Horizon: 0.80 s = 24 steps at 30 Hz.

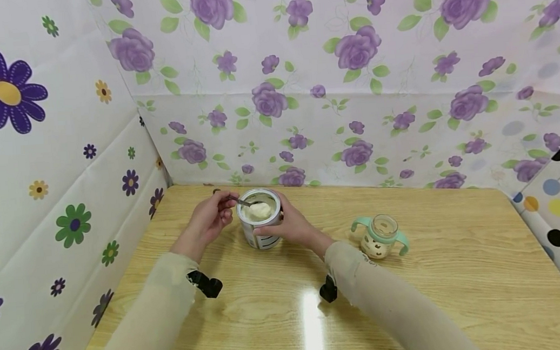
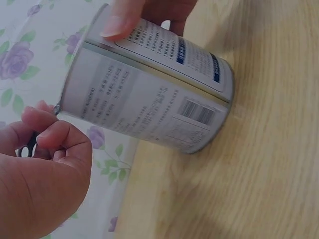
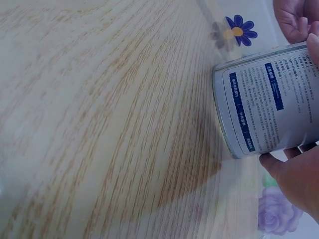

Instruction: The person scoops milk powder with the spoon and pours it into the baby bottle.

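Two hands at work over a metal can (image 1: 266, 238) on a wood-grain table (image 1: 454, 293), near the edge by the rear wall covering (image 1: 316, 134). The can stands upright, or nearly so, its round mouth facing up; pale powder (image 1: 261, 212) shows within. The left hand (image 1: 209, 215), at the can's left side, pinches the dark handle of a spoon (image 1: 240, 201) between thumb and fingers; the handle slants down across the rim, and its far end lies at the powder. The right hand (image 1: 290, 221) grips the can from the other side, thumb laid across the front of the wall. In the left wrist view, the label bears printed text and a barcode (image 2: 197, 110) (the small characters are too blurred to read). Well to the right of the can stands a clear bottle (image 1: 377, 244) with two mint-green handles (image 1: 403, 242), touched by neither hand.
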### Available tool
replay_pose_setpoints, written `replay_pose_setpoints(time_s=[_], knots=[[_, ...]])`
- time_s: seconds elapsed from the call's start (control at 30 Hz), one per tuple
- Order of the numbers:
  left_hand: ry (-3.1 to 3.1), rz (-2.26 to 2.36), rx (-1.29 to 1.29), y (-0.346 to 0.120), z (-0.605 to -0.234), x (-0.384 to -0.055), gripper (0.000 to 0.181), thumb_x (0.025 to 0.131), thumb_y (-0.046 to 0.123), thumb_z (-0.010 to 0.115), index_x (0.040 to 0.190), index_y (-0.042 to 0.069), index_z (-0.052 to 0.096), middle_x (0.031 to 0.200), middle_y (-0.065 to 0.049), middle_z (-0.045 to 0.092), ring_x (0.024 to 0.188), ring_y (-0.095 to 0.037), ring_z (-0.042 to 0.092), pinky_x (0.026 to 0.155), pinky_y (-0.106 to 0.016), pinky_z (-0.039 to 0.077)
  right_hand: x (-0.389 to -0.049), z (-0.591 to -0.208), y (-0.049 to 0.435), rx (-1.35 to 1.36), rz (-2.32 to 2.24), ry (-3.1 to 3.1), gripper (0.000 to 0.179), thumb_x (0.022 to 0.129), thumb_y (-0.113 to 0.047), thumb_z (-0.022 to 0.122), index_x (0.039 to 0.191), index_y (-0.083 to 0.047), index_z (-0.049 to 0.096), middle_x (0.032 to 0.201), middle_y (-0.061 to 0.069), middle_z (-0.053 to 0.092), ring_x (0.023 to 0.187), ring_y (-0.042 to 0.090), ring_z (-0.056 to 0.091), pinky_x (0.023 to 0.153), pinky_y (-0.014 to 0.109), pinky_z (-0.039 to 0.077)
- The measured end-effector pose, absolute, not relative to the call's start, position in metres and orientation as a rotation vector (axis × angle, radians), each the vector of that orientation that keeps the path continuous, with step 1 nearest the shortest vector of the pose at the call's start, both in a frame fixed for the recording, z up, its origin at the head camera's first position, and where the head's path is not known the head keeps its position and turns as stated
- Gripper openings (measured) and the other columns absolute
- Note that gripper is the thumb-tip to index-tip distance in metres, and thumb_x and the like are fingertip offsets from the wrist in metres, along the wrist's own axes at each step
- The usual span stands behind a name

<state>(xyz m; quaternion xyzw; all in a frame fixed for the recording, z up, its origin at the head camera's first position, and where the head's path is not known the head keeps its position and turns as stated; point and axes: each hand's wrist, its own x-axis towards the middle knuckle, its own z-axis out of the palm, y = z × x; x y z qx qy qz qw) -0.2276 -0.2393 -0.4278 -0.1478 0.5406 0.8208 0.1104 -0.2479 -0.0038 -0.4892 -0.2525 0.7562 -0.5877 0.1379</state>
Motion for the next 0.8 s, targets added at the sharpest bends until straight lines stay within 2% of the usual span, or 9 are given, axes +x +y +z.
replay_pose_setpoints(time_s=[0.5, 0.8], knots=[[1.615, 2.415, -0.439, -0.2379, -0.4259, -0.2288, 0.034, 0.112, 0.016, 0.048, 0.093, 0.008, 0.075, 0.074, 0.002, 0.065, 0.056, -0.004, 0.046, 0.051, -0.016, 0.039, -0.2486, -0.491, -0.0043, -0.729, -1.703, 2.21, 0.099, 0.09, -0.019, 0.091, 0.166, -0.028, 0.029, 0.157, 0.005, 0.049, 0.142, 0.028, 0.05, 0.115, 0.057, 0.042], [1.665, 2.363, -0.488, -0.239, -0.427, -0.2286, 0.027, 0.113, 0.018, 0.048, 0.108, 0.002, 0.07, 0.074, 0.002, 0.064, 0.055, -0.004, 0.047, 0.05, -0.017, 0.038, -0.2484, -0.4913, -0.0042, -0.728, -1.695, 2.205, 0.101, 0.089, -0.019, 0.091, 0.166, -0.029, 0.028, 0.158, 0.002, 0.048, 0.142, 0.025, 0.049, 0.115, 0.056, 0.042]])
